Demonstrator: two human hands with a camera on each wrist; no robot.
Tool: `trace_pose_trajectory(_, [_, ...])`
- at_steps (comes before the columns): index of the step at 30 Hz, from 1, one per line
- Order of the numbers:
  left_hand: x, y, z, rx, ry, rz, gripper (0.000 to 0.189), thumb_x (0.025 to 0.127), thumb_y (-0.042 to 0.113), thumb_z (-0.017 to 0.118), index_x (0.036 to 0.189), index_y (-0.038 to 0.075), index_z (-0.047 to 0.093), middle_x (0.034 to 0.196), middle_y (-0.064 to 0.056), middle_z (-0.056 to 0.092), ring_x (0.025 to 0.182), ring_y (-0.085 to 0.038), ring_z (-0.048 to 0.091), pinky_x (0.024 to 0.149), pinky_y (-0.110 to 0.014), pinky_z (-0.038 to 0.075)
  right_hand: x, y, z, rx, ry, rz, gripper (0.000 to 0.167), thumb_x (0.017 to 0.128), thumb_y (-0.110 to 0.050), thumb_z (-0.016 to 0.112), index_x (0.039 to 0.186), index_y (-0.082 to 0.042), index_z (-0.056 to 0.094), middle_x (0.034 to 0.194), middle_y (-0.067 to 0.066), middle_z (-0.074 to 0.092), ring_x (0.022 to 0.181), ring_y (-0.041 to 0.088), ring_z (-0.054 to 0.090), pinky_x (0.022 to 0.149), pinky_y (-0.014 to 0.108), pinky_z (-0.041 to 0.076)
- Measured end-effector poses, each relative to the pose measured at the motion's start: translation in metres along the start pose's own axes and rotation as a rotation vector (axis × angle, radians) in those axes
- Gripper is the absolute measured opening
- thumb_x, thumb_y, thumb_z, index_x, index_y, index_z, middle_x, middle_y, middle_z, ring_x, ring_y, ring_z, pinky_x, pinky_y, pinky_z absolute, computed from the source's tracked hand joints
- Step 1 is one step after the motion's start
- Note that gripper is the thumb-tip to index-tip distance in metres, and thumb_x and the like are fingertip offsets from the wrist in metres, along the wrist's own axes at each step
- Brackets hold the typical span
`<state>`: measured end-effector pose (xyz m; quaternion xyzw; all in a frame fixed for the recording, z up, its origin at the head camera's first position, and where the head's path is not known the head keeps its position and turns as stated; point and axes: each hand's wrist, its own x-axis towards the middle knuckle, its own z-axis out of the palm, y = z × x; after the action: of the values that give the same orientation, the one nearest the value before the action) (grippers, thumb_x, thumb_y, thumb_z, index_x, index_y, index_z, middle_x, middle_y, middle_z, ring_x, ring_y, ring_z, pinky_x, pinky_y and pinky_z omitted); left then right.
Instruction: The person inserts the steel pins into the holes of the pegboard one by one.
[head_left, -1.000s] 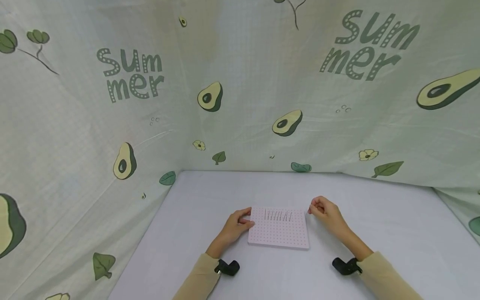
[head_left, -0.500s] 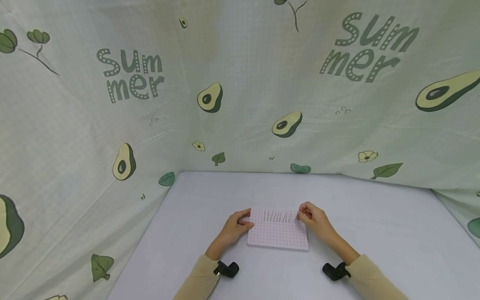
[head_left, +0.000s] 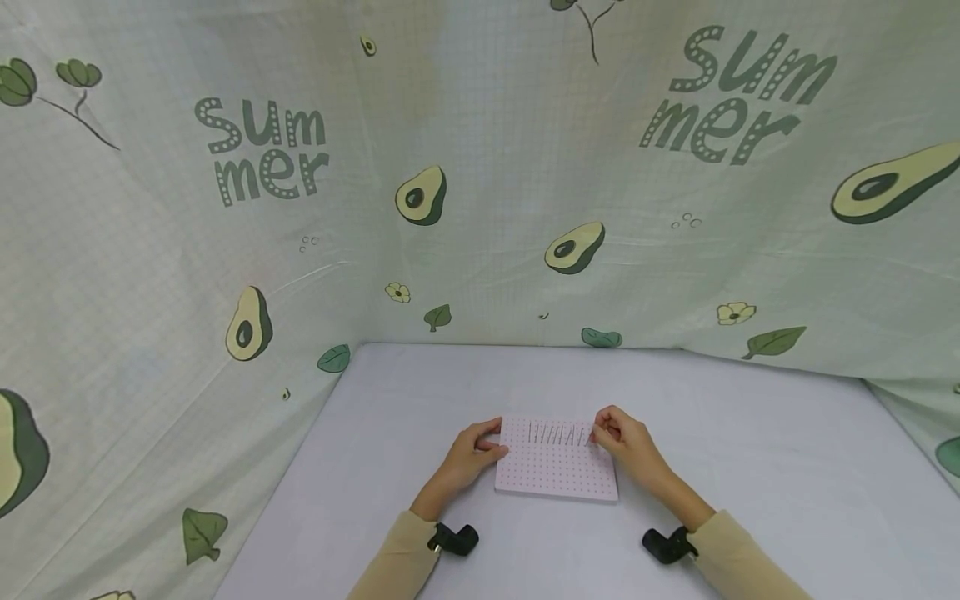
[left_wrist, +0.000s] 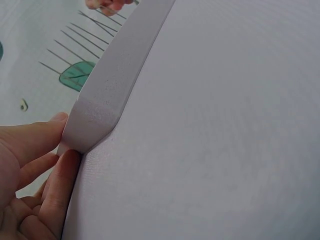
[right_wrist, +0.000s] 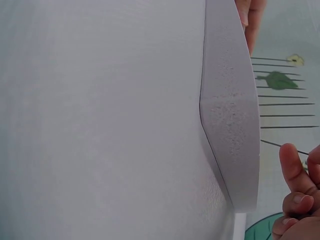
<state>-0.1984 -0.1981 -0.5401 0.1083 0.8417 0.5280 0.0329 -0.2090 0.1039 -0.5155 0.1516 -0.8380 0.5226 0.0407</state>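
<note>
A pale pink pegboard [head_left: 555, 477] with a grid of small holes lies on the white table. Several thin metal pins [head_left: 557, 433] stand in a row toward its far side, some leaning. My left hand [head_left: 467, 455] holds the board's left edge, thumb on top; the left wrist view shows its fingers at the board's side wall [left_wrist: 120, 65]. At the right end of the row, my right hand [head_left: 626, 443] pinches another thin pin [right_wrist: 272, 143], which tilts and meets the board in the right wrist view. The fingers partly hide this pin.
The white tabletop [head_left: 420, 383] surrounds the board. A cloth curtain [head_left: 487, 150] printed with avocados and leaves hangs behind and at the sides. Black wrist cameras [head_left: 456, 540] sit on both cuffs.
My right hand has come left with its pin, from beyond the board's right edge to the end of the pin row. The left hand and board have stayed put.
</note>
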Motion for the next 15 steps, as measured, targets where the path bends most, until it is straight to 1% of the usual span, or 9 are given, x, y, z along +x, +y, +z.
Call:
trace_pose_trajectory(10, [0.0, -0.0009, -0.0005, 0.011, 0.0, 0.009, 0.056, 0.092, 0.016, 0.073, 0.142, -0.001, 0.053, 0.128, -0.016, 0.059, 0.096, -0.019, 0.062, 0.078, -0.024, 0.047, -0.0004, 0.0016, 0.0002, -0.017, 0.002, -0.037, 0.005, 0.096, 0.003, 0.059, 0.097, -0.001, 0.056, 0.08, 0.001, 0.064, 0.069, 0.009, 0.052, 0.058, 0.022, 0.041])
trace_pose_trajectory(15, [-0.0003, -0.0008, -0.0001, 0.013, -0.003, 0.01, 0.056, 0.092, 0.016, 0.073, 0.142, -0.001, 0.052, 0.128, -0.016, 0.059, 0.096, -0.019, 0.061, 0.078, -0.024, 0.047, -0.001, 0.0008, 0.0008, -0.047, 0.002, -0.057, 0.009, 0.093, 0.004, 0.061, 0.095, -0.004, 0.058, 0.079, -0.001, 0.065, 0.069, 0.009, 0.048, 0.057, 0.022, 0.038])
